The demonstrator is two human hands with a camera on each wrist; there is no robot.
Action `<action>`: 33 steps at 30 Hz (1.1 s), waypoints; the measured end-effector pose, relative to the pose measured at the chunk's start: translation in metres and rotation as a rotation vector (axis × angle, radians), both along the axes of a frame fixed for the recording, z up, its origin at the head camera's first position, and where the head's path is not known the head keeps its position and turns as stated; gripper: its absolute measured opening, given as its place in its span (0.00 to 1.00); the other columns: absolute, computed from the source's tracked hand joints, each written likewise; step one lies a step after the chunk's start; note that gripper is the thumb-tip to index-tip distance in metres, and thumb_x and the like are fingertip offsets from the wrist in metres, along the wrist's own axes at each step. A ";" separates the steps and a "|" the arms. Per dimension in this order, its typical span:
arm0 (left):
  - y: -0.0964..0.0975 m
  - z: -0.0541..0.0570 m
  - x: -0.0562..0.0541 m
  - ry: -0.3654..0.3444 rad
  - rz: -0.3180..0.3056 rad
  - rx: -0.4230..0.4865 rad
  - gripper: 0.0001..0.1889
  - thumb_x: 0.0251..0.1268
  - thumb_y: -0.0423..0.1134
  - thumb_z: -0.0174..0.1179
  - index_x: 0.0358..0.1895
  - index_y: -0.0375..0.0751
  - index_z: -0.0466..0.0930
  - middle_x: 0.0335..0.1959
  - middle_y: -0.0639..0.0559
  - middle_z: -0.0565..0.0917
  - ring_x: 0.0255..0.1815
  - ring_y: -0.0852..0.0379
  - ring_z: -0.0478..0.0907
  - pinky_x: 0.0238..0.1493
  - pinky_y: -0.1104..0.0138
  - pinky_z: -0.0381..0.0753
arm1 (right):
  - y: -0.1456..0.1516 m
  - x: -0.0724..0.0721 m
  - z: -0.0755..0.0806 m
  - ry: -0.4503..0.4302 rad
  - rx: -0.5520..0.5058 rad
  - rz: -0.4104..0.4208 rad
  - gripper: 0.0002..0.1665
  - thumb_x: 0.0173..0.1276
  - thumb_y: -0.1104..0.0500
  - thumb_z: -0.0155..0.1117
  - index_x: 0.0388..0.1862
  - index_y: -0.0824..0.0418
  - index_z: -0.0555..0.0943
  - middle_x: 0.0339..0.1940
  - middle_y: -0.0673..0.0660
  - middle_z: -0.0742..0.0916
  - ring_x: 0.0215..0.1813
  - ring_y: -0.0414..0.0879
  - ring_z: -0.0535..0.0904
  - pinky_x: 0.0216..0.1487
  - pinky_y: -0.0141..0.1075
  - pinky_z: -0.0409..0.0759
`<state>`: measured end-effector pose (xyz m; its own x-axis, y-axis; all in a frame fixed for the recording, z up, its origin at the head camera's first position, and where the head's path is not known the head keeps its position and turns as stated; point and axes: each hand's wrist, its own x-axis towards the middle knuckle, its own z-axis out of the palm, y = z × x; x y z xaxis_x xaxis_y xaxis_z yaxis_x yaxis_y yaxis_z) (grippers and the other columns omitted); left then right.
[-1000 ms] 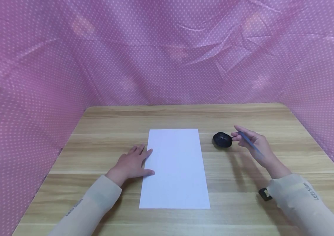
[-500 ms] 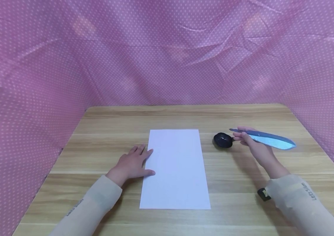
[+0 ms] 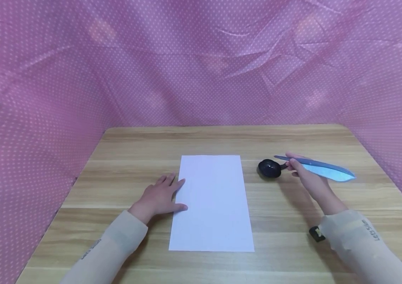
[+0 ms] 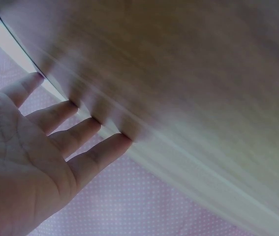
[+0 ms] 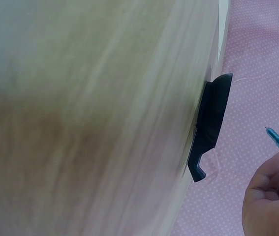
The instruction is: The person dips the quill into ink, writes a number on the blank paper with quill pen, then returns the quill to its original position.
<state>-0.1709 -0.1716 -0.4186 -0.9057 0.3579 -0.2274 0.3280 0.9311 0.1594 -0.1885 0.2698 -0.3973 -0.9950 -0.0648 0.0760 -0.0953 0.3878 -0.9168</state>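
Note:
My right hand (image 3: 309, 173) pinches a blue feather pen (image 3: 328, 170) near its tip end. The feather points right, and the tip points left above a small black dish with a handle (image 3: 269, 169). In the right wrist view the pen's teal tip (image 5: 275, 137) sticks out past my fingertips, and the black dish (image 5: 214, 113) rests on the table apart from the hand. My left hand (image 3: 156, 198) lies with spread fingers on the left edge of a blank white sheet of paper (image 3: 211, 205). Its fingers (image 4: 100, 152) look straight in the left wrist view.
The wooden table (image 3: 116, 150) bears the paper in the middle and the dish to its right. A pink dotted curtain (image 3: 201, 79) hangs around the back and both sides. A black strap piece (image 3: 316, 234) shows at the right sleeve.
In my right hand the pen has turned from slanting down along the hand to lying nearly level, feather to the right. Little differs over the last half second. The left hand keeps its place.

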 end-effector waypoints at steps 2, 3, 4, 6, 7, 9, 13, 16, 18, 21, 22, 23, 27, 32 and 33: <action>-0.001 0.000 0.000 -0.002 0.000 -0.002 0.47 0.52 0.73 0.55 0.75 0.56 0.56 0.76 0.44 0.50 0.74 0.38 0.46 0.57 0.37 0.63 | -0.002 -0.001 -0.001 -0.004 -0.027 -0.008 0.33 0.76 0.47 0.47 0.68 0.70 0.67 0.44 0.49 0.84 0.47 0.38 0.79 0.48 0.31 0.78; -0.001 0.000 0.000 -0.003 0.001 0.000 0.47 0.52 0.72 0.56 0.75 0.56 0.56 0.76 0.44 0.50 0.74 0.38 0.46 0.57 0.38 0.63 | -0.003 -0.002 -0.001 -0.001 -0.038 -0.007 0.33 0.76 0.47 0.48 0.67 0.71 0.67 0.43 0.45 0.85 0.46 0.37 0.79 0.48 0.30 0.78; -0.001 0.001 0.000 -0.003 -0.001 0.002 0.47 0.52 0.72 0.56 0.75 0.55 0.56 0.76 0.43 0.50 0.74 0.38 0.46 0.57 0.37 0.62 | -0.004 -0.002 -0.001 0.005 -0.048 -0.006 0.33 0.76 0.47 0.49 0.66 0.71 0.68 0.42 0.42 0.85 0.45 0.36 0.80 0.47 0.30 0.78; -0.001 0.001 -0.001 -0.002 -0.008 -0.001 0.47 0.53 0.72 0.55 0.75 0.55 0.56 0.76 0.43 0.50 0.74 0.38 0.46 0.57 0.38 0.63 | -0.006 -0.003 -0.001 0.020 -0.071 0.002 0.33 0.75 0.48 0.50 0.65 0.73 0.69 0.41 0.40 0.86 0.44 0.35 0.81 0.46 0.30 0.78; -0.001 0.002 -0.001 -0.004 -0.009 0.000 0.47 0.53 0.72 0.55 0.75 0.55 0.56 0.76 0.43 0.50 0.74 0.38 0.46 0.57 0.38 0.63 | -0.007 -0.003 -0.001 0.025 -0.083 0.010 0.32 0.75 0.48 0.51 0.64 0.74 0.69 0.41 0.41 0.87 0.44 0.35 0.81 0.45 0.29 0.78; -0.001 0.003 -0.001 -0.004 -0.016 0.002 0.47 0.53 0.72 0.55 0.75 0.55 0.56 0.76 0.43 0.50 0.74 0.38 0.47 0.56 0.38 0.64 | -0.011 -0.005 0.000 0.029 -0.107 0.020 0.32 0.74 0.49 0.53 0.62 0.74 0.70 0.41 0.44 0.87 0.43 0.34 0.82 0.44 0.28 0.78; -0.001 0.003 -0.002 0.000 -0.021 0.001 0.47 0.53 0.72 0.55 0.75 0.55 0.56 0.76 0.42 0.50 0.74 0.38 0.47 0.56 0.39 0.65 | -0.022 -0.009 0.003 0.010 -0.149 0.021 0.30 0.73 0.50 0.56 0.59 0.74 0.73 0.39 0.48 0.88 0.40 0.34 0.83 0.43 0.27 0.78; -0.001 0.003 -0.003 0.001 -0.022 0.000 0.47 0.53 0.72 0.55 0.75 0.55 0.56 0.76 0.42 0.50 0.74 0.38 0.47 0.56 0.39 0.65 | -0.034 -0.014 0.007 -0.026 -0.129 0.013 0.29 0.73 0.50 0.56 0.59 0.74 0.74 0.39 0.50 0.88 0.39 0.33 0.83 0.43 0.27 0.78; -0.002 0.003 -0.003 -0.001 -0.023 -0.003 0.47 0.53 0.72 0.55 0.75 0.55 0.55 0.76 0.43 0.50 0.74 0.38 0.47 0.55 0.39 0.66 | -0.043 -0.018 0.009 -0.067 -0.089 0.009 0.30 0.73 0.48 0.55 0.60 0.72 0.74 0.42 0.55 0.88 0.40 0.33 0.82 0.43 0.27 0.78; -0.003 0.003 -0.004 -0.006 -0.021 -0.008 0.47 0.53 0.72 0.55 0.75 0.55 0.55 0.76 0.43 0.50 0.74 0.38 0.47 0.55 0.40 0.66 | -0.057 -0.022 0.011 -0.132 -0.013 0.011 0.31 0.73 0.45 0.53 0.61 0.68 0.74 0.48 0.62 0.85 0.41 0.32 0.81 0.45 0.26 0.77; -0.003 0.003 -0.005 -0.008 -0.021 -0.007 0.47 0.53 0.72 0.55 0.75 0.55 0.55 0.76 0.43 0.50 0.74 0.38 0.47 0.56 0.40 0.66 | -0.061 -0.024 0.012 -0.146 0.000 0.012 0.30 0.73 0.44 0.54 0.61 0.67 0.75 0.50 0.62 0.85 0.42 0.33 0.81 0.45 0.26 0.77; -0.003 0.003 -0.005 -0.009 -0.019 -0.009 0.47 0.53 0.72 0.55 0.75 0.55 0.55 0.76 0.43 0.50 0.74 0.38 0.46 0.56 0.40 0.66 | -0.065 -0.025 0.012 -0.157 0.005 0.013 0.30 0.72 0.44 0.54 0.61 0.66 0.75 0.50 0.63 0.85 0.42 0.33 0.81 0.46 0.27 0.77; -0.003 0.003 -0.006 -0.017 -0.012 -0.006 0.47 0.53 0.72 0.55 0.75 0.55 0.55 0.76 0.44 0.49 0.74 0.39 0.46 0.56 0.39 0.65 | -0.080 -0.030 0.010 -0.161 0.006 0.013 0.28 0.71 0.46 0.56 0.57 0.66 0.78 0.46 0.59 0.86 0.42 0.35 0.82 0.47 0.30 0.78; -0.003 0.003 -0.007 -0.023 -0.010 -0.005 0.48 0.53 0.73 0.55 0.75 0.56 0.55 0.76 0.44 0.49 0.74 0.38 0.45 0.57 0.39 0.64 | -0.092 -0.030 0.007 -0.175 0.015 0.034 0.26 0.71 0.46 0.56 0.56 0.65 0.79 0.45 0.57 0.87 0.46 0.42 0.83 0.49 0.35 0.78; -0.003 0.003 -0.007 -0.024 -0.009 -0.006 0.48 0.52 0.73 0.55 0.75 0.56 0.55 0.76 0.44 0.49 0.74 0.38 0.46 0.57 0.38 0.64 | -0.094 -0.030 0.007 -0.182 0.021 0.042 0.26 0.71 0.45 0.56 0.56 0.64 0.78 0.45 0.57 0.87 0.47 0.44 0.83 0.50 0.36 0.77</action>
<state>-0.1778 -0.1748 -0.4155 -0.8968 0.3645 -0.2509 0.3324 0.9291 0.1619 -0.2181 0.1760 -0.3908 -0.9886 -0.1060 -0.1066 0.0547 0.4067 -0.9119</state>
